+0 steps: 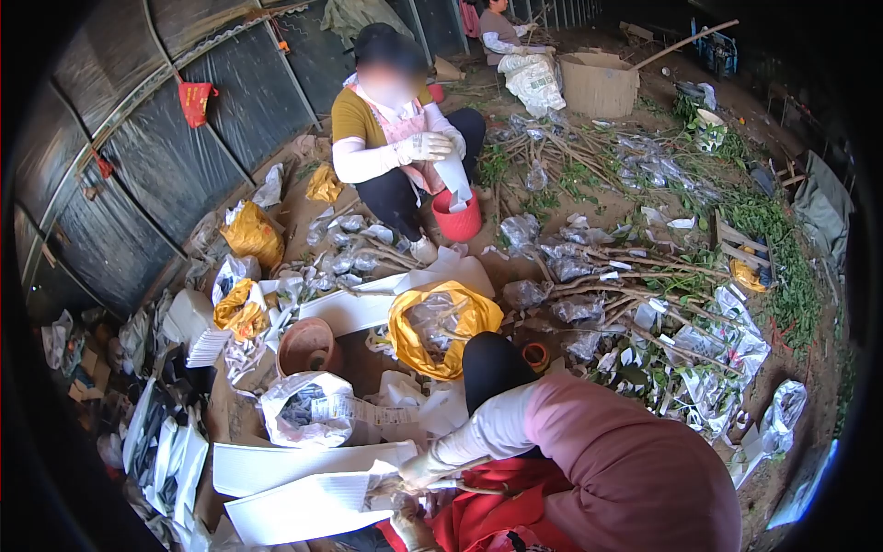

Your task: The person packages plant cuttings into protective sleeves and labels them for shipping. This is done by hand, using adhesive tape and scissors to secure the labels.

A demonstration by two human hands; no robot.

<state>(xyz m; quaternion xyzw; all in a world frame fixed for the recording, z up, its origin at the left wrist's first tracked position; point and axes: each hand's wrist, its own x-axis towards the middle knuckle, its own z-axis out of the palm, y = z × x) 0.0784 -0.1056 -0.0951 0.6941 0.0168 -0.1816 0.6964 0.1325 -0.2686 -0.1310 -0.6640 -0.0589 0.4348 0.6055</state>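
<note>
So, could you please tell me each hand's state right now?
Right hand: closed on a branch.
Left hand: close beside the right; open or closed cannot be told.

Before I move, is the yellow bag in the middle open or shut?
Open. The yellow bag has its mouth spread wide, and clear plastic shows inside.

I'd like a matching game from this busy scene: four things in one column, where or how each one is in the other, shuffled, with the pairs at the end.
1. Red bucket
2. Large cardboard container
3. Red pouch
4. Open yellow bag

A. Hangs against dark sheeting
B. Has clear plastic inside
C. Below the gloved hands of a squatting co-worker
D. A long stick slants up beside it

Pairs: 1-C, 2-D, 3-A, 4-B
</note>
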